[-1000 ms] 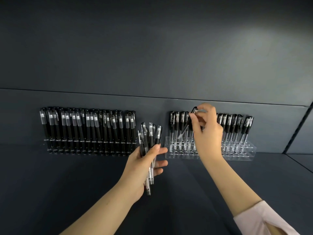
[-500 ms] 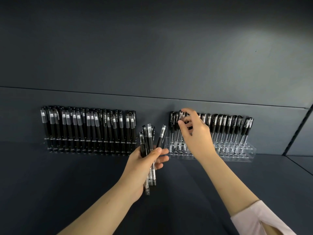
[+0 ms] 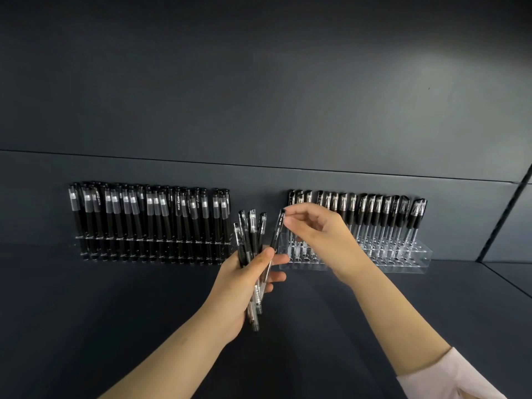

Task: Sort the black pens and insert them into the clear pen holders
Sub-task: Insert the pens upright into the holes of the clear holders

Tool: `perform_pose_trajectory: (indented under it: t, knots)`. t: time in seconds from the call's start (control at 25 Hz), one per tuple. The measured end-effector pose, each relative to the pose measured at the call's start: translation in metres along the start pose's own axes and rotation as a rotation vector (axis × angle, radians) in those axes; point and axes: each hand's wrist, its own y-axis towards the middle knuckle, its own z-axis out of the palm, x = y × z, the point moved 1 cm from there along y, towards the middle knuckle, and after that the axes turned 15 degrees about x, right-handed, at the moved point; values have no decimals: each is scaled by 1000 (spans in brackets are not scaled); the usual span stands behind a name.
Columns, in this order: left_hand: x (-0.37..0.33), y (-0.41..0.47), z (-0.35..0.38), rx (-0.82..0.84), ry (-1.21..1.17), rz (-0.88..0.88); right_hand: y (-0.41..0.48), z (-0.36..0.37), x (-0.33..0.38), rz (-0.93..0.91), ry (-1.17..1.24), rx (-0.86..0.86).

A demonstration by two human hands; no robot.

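Black pen being drawn from the bundle, next stop the right holder.

The right hand (image 3: 313, 234) pinches the cap end of 1 pen (image 3: 277, 229) with its fingers (image 3: 289, 218) pressed together, while the left hand (image 3: 244, 283) is wrapped around the bundle of pens (image 3: 250, 240). The left pen holder (image 3: 149, 246) looks full; the right pen holder (image 3: 414, 256) has free holes at its left end. I judge the next move needs lifting the pen clear, turning it tip-down, and aiming for a free hole.

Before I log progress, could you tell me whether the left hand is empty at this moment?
No, the left hand grips a bundle of black capped pens fanned upward.
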Motion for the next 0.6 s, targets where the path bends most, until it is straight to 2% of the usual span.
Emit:
perform_pose_trajectory:
  t: [0.16,0.28,0.36,0.48,0.6]
  knots:
    - [0,0,2,39,-23,16,-1,0,1,17,266,28]
    - [2,1,1,9,-104,6,2,-10,3,-37,302,-151]
    - [2,1,-2,-15,-108,-6,0,-22,6,-97,212,-371]
    - [2,2,-4,-21,-89,-20,-11,-34,10,-186,-61,-650]
    - [3,2,-3,-35,-118,-12,-13,-35,8,-224,-174,-692]
